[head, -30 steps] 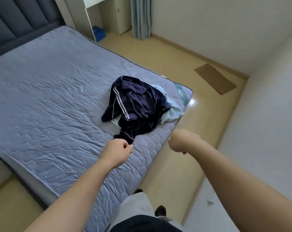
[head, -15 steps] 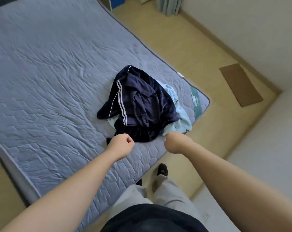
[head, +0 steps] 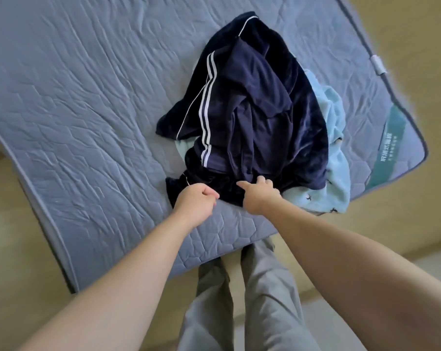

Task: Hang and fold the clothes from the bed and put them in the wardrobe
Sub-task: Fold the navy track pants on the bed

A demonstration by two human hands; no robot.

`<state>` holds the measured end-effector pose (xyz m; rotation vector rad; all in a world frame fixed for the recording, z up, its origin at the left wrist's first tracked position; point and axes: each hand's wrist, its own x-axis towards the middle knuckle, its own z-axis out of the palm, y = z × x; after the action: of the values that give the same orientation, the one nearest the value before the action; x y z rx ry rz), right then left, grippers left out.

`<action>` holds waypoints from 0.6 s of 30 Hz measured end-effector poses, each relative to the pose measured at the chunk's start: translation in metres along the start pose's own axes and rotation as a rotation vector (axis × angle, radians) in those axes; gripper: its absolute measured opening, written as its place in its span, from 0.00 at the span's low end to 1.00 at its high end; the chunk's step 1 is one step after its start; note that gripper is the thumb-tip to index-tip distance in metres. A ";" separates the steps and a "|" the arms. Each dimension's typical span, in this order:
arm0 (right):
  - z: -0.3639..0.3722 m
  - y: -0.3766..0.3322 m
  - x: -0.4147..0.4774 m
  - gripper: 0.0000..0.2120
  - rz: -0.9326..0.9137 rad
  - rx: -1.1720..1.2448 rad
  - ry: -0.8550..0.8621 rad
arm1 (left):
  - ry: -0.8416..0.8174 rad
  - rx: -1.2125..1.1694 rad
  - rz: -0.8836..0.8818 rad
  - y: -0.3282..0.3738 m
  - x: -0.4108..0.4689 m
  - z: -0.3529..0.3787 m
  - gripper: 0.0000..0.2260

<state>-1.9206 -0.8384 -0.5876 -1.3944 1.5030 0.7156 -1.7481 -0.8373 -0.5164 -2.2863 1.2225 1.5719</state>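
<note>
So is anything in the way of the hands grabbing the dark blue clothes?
Nothing visible. The right hand touches the near edge of the navy garment, and the left hand is right at that edge too. The garment lies on top, over the light blue cloth.

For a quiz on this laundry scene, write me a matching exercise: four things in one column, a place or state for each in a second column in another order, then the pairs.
1. navy striped garment
2. light blue garment
3. green label
4. left hand

a. near a corner of the mattress
b. fingers curled, at the dark cloth's near edge
c. lying on top of the other garment
d. underneath, showing at the right side

Pairs: 1-c, 2-d, 3-a, 4-b
</note>
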 end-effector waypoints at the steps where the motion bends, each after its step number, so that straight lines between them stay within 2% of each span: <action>1: 0.001 -0.003 0.019 0.31 0.004 0.034 -0.021 | -0.003 -0.015 -0.017 -0.003 0.011 0.007 0.10; 5: 0.010 -0.005 0.078 0.27 0.032 0.082 -0.085 | -0.020 -0.059 -0.061 -0.016 0.050 0.028 0.09; 8: 0.018 0.002 0.091 0.22 0.069 0.113 -0.004 | -0.021 -0.097 -0.101 -0.023 0.064 0.033 0.10; 11: 0.016 0.010 0.080 0.15 0.027 0.228 0.106 | -0.025 -0.169 -0.158 -0.025 0.060 0.033 0.10; 13: 0.009 0.012 0.062 0.09 0.018 0.398 0.236 | -0.023 -0.190 -0.160 -0.021 0.050 0.029 0.10; 16: -0.013 0.008 0.022 0.01 0.114 0.808 0.448 | -0.018 -0.213 -0.139 -0.010 0.026 0.015 0.10; 18: -0.033 -0.005 -0.011 0.10 0.148 1.039 0.457 | -0.016 -0.221 -0.115 0.000 0.004 0.002 0.09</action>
<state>-1.9250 -0.8642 -0.5642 -0.6445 1.9159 -0.3500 -1.7488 -0.8388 -0.5202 -2.4192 0.9367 1.7569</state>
